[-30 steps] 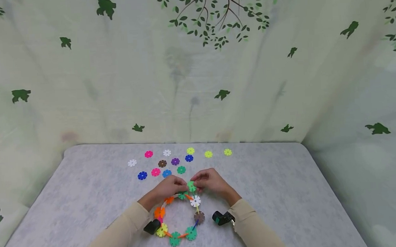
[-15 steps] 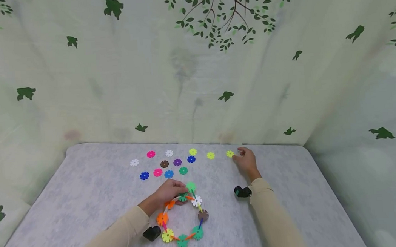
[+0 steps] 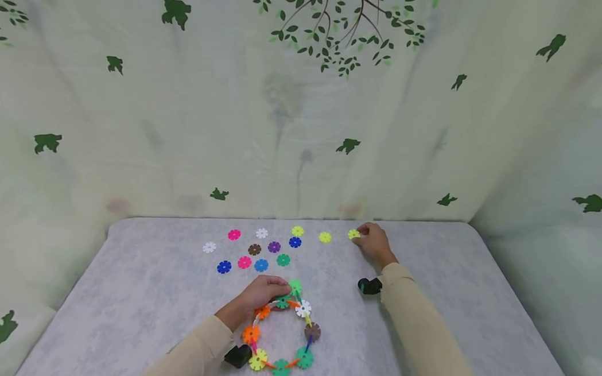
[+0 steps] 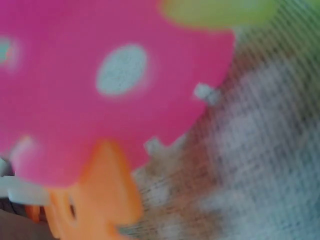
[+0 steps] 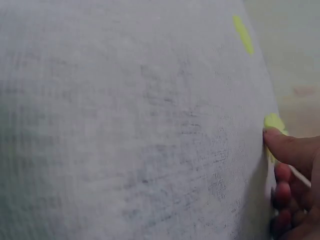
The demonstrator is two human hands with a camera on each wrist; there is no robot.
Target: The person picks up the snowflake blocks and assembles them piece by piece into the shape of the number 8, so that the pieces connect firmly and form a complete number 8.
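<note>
My left hand (image 3: 261, 291) holds a ring of interlocking notched discs (image 3: 280, 371) by its top left side, pinching near a green disc (image 3: 282, 301). Another light green disc (image 3: 295, 287) stands up beside those fingertips, joined to the ring. Close up in the left wrist view, a pink disc (image 4: 165, 65) of the ring slots into an orange one (image 4: 107, 200). Farther back, my right hand (image 3: 377, 244) pinches a yellow disc (image 3: 353, 233) at the table's far side. In the right wrist view the thumb lies over that yellow disc (image 5: 273, 121), with the other fingers behind it.
Loose discs lie scattered at the back of the grey-covered table (image 3: 443, 317), among them another yellow disc (image 3: 325, 237), a purple disc (image 3: 274, 247) and a dark blue disc (image 3: 224, 267). Behind them hangs a leaf-patterned cloth (image 3: 225, 129).
My right hand has left the light green disc on the ring, reached back and right, and closed on the far yellow disc. My left hand has stayed on the ring.
</note>
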